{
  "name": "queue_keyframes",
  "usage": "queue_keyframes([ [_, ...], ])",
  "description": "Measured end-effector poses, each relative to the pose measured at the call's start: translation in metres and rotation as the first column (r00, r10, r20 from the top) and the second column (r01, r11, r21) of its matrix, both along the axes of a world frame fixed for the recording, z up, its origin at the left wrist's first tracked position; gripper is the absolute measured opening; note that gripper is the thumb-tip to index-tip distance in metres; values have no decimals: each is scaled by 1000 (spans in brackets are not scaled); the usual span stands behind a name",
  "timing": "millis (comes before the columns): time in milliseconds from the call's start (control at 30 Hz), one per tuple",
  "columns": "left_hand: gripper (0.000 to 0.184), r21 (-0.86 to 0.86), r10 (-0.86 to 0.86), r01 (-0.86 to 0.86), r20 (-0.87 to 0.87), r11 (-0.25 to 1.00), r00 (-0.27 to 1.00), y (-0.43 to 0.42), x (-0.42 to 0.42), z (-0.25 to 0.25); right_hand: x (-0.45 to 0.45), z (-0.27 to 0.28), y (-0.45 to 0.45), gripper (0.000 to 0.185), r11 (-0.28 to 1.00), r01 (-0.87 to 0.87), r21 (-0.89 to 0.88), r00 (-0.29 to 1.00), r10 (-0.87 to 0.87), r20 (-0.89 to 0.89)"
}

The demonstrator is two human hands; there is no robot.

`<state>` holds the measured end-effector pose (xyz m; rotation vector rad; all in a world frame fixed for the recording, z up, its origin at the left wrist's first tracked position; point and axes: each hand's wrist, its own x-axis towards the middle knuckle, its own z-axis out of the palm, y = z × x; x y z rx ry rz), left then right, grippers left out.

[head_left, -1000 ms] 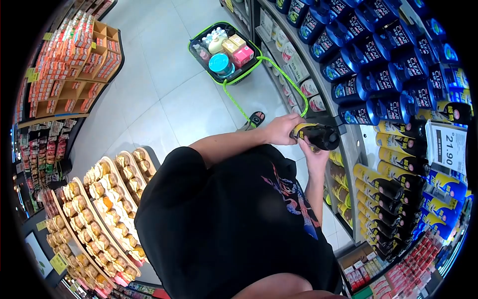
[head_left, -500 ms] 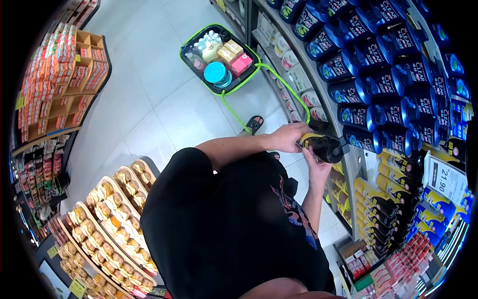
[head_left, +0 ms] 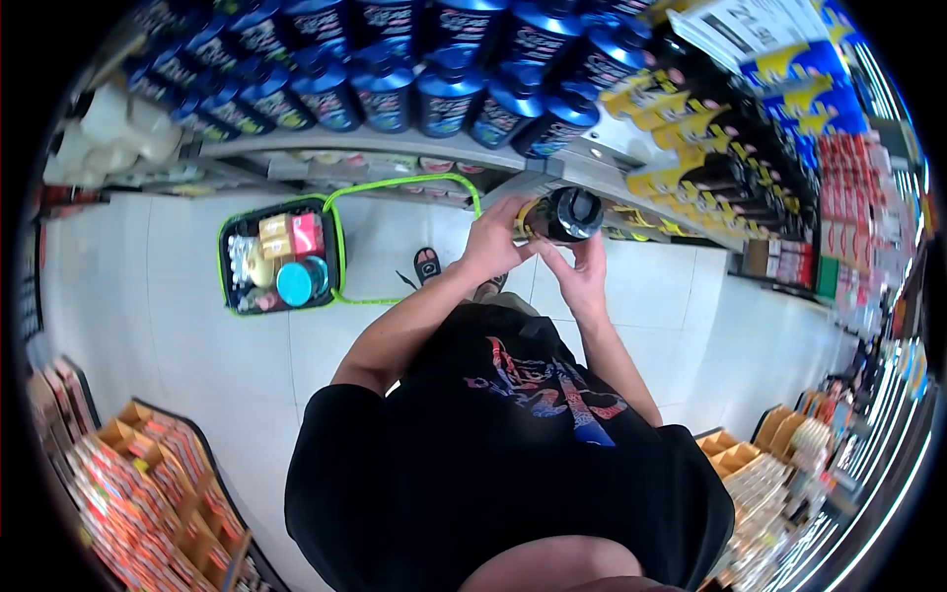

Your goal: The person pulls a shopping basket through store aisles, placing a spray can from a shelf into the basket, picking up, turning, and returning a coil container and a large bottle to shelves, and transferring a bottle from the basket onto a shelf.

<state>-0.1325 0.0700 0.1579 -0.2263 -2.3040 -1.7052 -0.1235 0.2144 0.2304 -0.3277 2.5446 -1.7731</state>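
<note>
A black pump bottle (head_left: 570, 215) with a yellow label is held up between my two hands, its dark round top toward me. My left hand (head_left: 496, 239) wraps around its left side. Below and to the right, my right hand (head_left: 580, 278) grips it with the thumb against its side. Much of the label is hidden by my fingers. Similar black and yellow bottles (head_left: 681, 183) stand in rows on the shelf to the right. Blue CLEAR bottles (head_left: 449, 99) line the shelf straight ahead.
A shopping basket (head_left: 340, 261) with a bright green rim and long handle stands on the floor at left. Inside are a teal-lidded tub (head_left: 296, 283), a pink box (head_left: 308, 234) and other goods. A price sign (head_left: 755, 30) hangs upper right. Stocked display racks (head_left: 163, 483) stand behind.
My view and body have turned right, so the blue bottles now lie ahead and the basket at left. Both hands still hold the bottle, whose top now faces me more.
</note>
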Motion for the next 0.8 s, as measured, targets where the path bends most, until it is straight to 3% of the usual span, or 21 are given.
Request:
queue_keyframes([
  [33, 59, -6, 2, -2, -45, 1000, 999, 7, -11, 3, 1, 6, 5, 53, 985, 100, -142, 995, -94, 44],
  [100, 59, -7, -47, 47, -44, 999, 998, 26, -34, 11, 7, -12, 34, 52, 978, 151, -141, 988, -152, 4],
  [167, 58, -11, -41, 40, -119, 999, 992, 45, -55, 20, 19, -16, 52, 49, 959, 237, -158, 968, -220, 118],
  [367, 50, -39, -155, 157, 31, 987, 987, 105, -109, 24, 46, -28, 96, 44, 922, 332, -198, 927, -280, 247],
  [633, 42, -131, -71, 67, -27, 989, 997, 159, -148, 7, 46, -40, 166, 45, 826, 509, -243, 856, -457, 240],
  [800, 45, -57, -36, 38, 32, 998, 999, 175, -163, 9, 43, -42, 197, 46, 805, 541, -244, 834, -474, 284],
])
